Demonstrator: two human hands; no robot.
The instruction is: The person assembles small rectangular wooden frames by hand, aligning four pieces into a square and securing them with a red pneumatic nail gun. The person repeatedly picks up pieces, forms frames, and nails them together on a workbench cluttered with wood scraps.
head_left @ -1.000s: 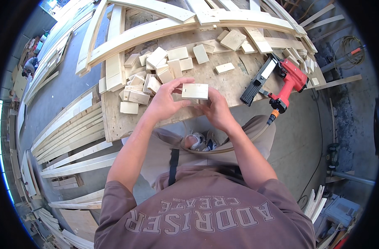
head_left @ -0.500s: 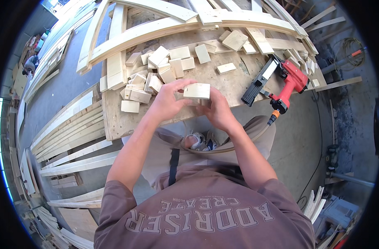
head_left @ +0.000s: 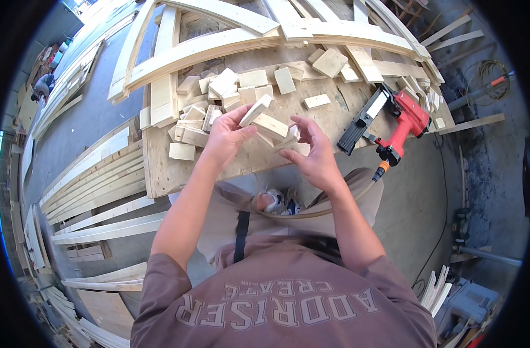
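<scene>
Now splitting the stack held together a moment ago: left hand (head_left: 225,141) pinching one small pale wooden block (head_left: 256,109) tilted, right hand (head_left: 315,155) half-open gripping another block (head_left: 272,126), above the plywood bench (head_left: 160,168), left of the red nail gun (head_left: 405,122).

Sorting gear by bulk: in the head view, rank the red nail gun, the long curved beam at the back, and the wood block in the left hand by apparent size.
1. Curved beam
2. Nail gun
3. Block, in the left hand; it sits nearer the camera, yet looks smallest.

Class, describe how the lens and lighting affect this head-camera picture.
Head view: fisheye bends the curved beam and boards toward a black rim; even daylight, soft shadows; hands and wood blocks fairly sharp; no strong glare on the red nail gun.
</scene>
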